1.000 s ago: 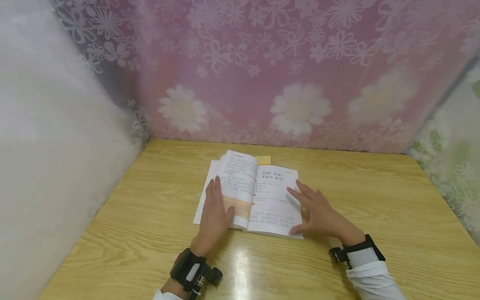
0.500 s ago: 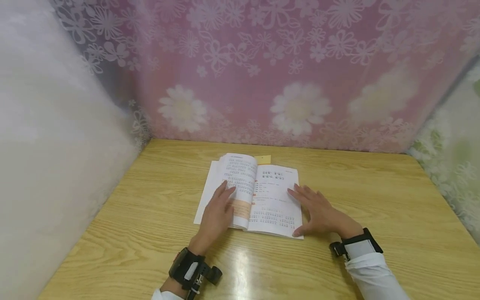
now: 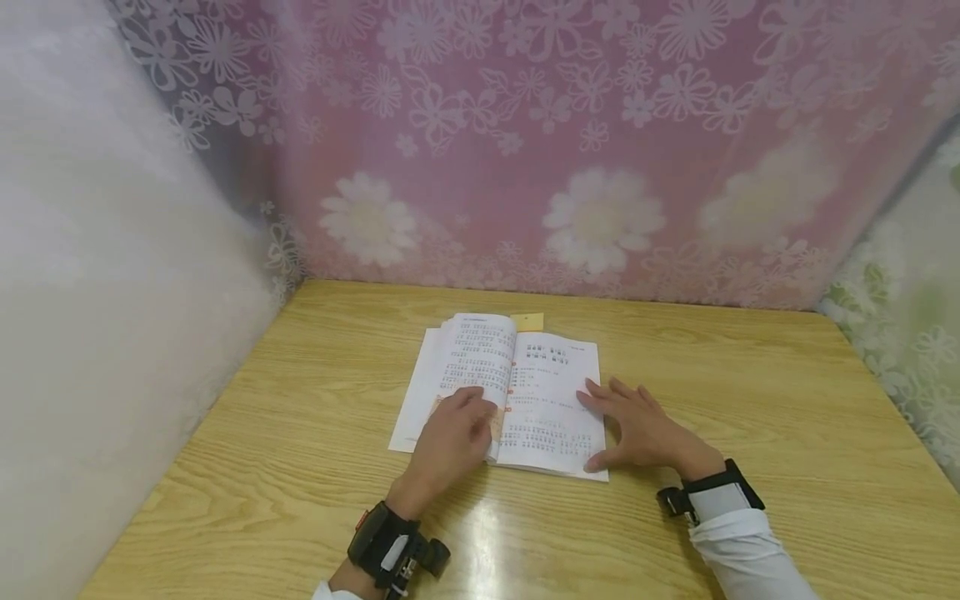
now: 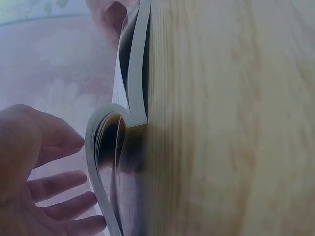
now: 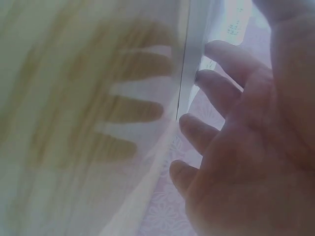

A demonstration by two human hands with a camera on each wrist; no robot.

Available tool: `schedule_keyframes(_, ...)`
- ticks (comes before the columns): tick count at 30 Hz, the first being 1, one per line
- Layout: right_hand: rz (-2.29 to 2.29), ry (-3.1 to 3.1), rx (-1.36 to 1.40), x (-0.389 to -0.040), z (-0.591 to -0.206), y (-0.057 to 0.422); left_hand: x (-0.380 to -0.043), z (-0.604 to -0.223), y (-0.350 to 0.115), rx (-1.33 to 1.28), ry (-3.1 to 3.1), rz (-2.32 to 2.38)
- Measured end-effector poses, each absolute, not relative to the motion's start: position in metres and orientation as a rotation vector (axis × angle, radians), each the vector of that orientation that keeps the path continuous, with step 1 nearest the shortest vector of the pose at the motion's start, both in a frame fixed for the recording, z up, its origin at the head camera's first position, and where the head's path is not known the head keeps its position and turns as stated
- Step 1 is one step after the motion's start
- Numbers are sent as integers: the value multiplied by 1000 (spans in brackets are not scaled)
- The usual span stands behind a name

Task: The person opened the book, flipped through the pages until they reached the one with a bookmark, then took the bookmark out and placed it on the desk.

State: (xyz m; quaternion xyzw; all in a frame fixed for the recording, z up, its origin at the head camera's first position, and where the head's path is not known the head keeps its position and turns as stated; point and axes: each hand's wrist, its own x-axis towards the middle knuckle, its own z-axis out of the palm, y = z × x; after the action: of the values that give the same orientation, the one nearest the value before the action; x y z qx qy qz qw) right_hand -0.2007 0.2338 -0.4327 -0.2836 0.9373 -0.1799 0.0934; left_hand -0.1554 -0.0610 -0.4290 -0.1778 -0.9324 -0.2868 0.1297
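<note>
An open book (image 3: 551, 400) with printed pages lies on the wooden table, its left-hand pages arched up from the spine. My left hand (image 3: 448, 437) rests on the lower part of that left page, over an orange-tinted block of text. Seen in the left wrist view, the left fingers (image 4: 69, 209) touch the curved page stack (image 4: 93, 162) from outside without gripping it. At the book's right edge is my right hand (image 3: 637, 425), thumb and fingers spread over the margin. The right wrist view shows the right fingertips (image 5: 189, 125) at the book's edge (image 5: 184, 64).
A small yellow tab (image 3: 531, 322) sticks out beyond the book's top edge. The wooden table (image 3: 720, 358) ends at a pink flowered curtain (image 3: 480, 167) behind, with pale sheets (image 3: 135, 275) at the sides.
My left hand has slid from the left page's outer side down and inward toward the spine, and the arched left page has settled lower. The right hand has barely shifted.
</note>
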Motion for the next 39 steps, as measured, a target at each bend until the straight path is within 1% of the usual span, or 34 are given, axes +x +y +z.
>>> schedule_keyframes(9, -530, 2876, -785, -202, -431, 234, -149, -424, -49, -498, -2906, -728)
schedule_keyframes(18, -523, 2915, -825, -209, -427, 229, -144, -421, -29, -476, -2941, -349)
schedule_keyframes(23, -500, 2959, -837, -212, -426, 226, -143, -422, -29, -458, -2966, -370)
schedule_keyframes(32, -447, 3036, -784, -215, -427, 220, -145, -420, -36, -513, -2966, -472)
schedule_keyframes(39, -497, 3127, -855, -214, -421, 215, -146, -423, -39, -455, -2963, -572)
